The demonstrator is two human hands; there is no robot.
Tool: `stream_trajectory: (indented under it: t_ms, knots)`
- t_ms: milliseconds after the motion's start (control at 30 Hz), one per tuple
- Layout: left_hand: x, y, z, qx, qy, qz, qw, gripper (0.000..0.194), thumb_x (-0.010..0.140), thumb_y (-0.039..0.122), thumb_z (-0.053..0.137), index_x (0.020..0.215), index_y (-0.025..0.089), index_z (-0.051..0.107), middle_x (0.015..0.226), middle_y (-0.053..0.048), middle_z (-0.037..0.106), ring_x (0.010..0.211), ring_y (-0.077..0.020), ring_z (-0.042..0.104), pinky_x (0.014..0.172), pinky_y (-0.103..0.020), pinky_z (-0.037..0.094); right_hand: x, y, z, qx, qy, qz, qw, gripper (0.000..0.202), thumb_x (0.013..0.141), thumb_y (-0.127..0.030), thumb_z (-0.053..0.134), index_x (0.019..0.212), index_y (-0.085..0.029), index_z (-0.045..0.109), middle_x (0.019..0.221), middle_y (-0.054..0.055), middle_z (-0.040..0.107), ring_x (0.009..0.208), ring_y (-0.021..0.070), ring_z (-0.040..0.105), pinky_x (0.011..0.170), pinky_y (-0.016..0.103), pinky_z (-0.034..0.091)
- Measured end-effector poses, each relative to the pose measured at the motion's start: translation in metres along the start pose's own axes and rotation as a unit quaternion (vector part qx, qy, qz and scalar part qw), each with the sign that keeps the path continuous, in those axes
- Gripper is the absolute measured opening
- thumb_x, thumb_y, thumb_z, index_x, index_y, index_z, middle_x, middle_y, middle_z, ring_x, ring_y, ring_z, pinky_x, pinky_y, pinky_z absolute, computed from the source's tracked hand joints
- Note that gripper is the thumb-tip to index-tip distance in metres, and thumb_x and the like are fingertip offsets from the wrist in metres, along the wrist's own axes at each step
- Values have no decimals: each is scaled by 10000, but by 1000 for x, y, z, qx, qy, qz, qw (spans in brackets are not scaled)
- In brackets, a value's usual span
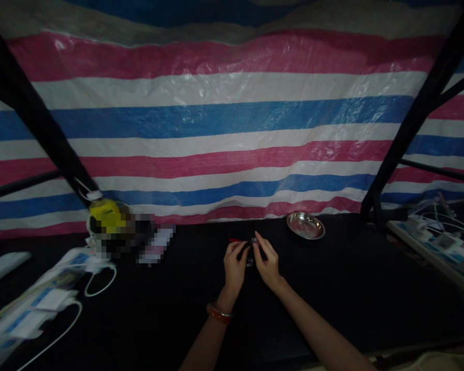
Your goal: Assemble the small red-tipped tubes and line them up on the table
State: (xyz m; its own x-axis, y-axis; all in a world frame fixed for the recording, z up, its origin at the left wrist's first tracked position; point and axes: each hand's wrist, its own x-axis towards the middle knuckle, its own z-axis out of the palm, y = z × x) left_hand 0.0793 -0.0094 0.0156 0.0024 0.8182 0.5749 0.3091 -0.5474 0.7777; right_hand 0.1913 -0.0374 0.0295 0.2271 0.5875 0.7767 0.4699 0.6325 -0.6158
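Observation:
Over the middle of the black table point(178, 319), my left hand point(234, 263) and my right hand point(268, 262) are brought close together. Both are closed, fingertips pinched around a small dark object point(251, 242) whose kind I cannot make out. A thin red piece point(234, 240) shows just beyond my left fingers; whether it belongs to the held object I cannot tell. Below the fingertips, between the hands, is a small black item with whitish marks point(249, 262). A reddish bangle point(218, 314) circles my left wrist.
A shallow round metal dish point(305, 226) lies at the back, right of my hands. Power strips with white plugs and cables run along the left point(42, 304) and the right point(444, 239). A yellow-labelled bottle point(107, 214) stands back left. Striped sheeting point(224, 118) hangs behind, between black posts.

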Motion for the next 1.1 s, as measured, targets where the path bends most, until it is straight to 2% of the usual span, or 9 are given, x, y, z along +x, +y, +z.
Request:
stream_trajectory:
  t_ms: [133, 233, 333, 467, 667, 800, 933, 1100]
  knots:
    - [0, 4, 0, -18, -26, -5, 999, 219, 818, 286, 538, 965, 192, 669, 933, -69, 616, 898, -179, 596, 814, -321, 488, -7, 3, 1, -10, 13, 25, 1000, 343, 863, -242, 486, 1197, -200, 548, 1028, 95, 639, 905, 190, 606, 807, 352, 500]
    - [1, 9, -1, -26, -50, -11, 998, 229, 805, 330, 561, 954, 193, 667, 939, -68, 629, 910, -187, 596, 823, -322, 478, -8, 3, -1, -7, 46, 93, 995, 303, 851, -290, 506, 1125, -179, 570, 938, 81, 646, 812, 171, 608, 757, 329, 502]
    - [2, 12, -3, -40, -72, -31, 996, 267, 850, 364, 484, 905, 186, 675, 900, -68, 646, 876, -184, 604, 795, -309, 474, -7, 3, -3, 14, 69, 163, 984, 284, 835, -337, 524, 1056, -163, 567, 773, 35, 630, 708, 151, 597, 697, 299, 494]
    - [5, 9, -4, -70, -46, -95, 992, 355, 875, 393, 402, 863, 158, 667, 748, -52, 642, 759, -172, 608, 682, -273, 474, -4, 4, -3, 40, 89, 212, 972, 249, 824, -370, 535, 955, -161, 562, 708, 13, 607, 674, 148, 586, 670, 287, 472]
    - [12, 0, -5, -134, 5, -142, 981, 295, 784, 426, 525, 844, 151, 615, 610, 6, 579, 583, -124, 557, 576, -226, 438, -3, 9, -4, 57, 68, 195, 977, 208, 824, -351, 539, 930, -172, 549, 778, 28, 604, 738, 155, 590, 697, 288, 464]
    - [17, -9, -6, -164, 33, -173, 971, 293, 718, 426, 590, 821, 152, 600, 655, -17, 619, 629, -137, 589, 632, -250, 465, -4, 14, -4, 52, 43, 172, 983, 164, 830, -329, 534, 902, -182, 550, 819, 39, 597, 768, 160, 592, 722, 298, 467]
    - [23, -15, -11, -180, 31, -188, 965, 292, 675, 420, 612, 785, 150, 614, 672, -34, 637, 631, -147, 601, 644, -271, 480, -4, 16, -4, 40, 13, 145, 989, 129, 834, -304, 526, 883, -191, 564, 840, 48, 593, 797, 166, 591, 741, 309, 476]
    - [30, -22, -26, -130, 63, -182, 973, 285, 678, 396, 591, 810, 147, 628, 643, -28, 628, 628, -152, 599, 645, -268, 472, -3, 22, -4, 8, -15, 139, 990, 111, 809, -290, 560, 847, -195, 605, 837, 47, 580, 814, 174, 578, 748, 316, 482]
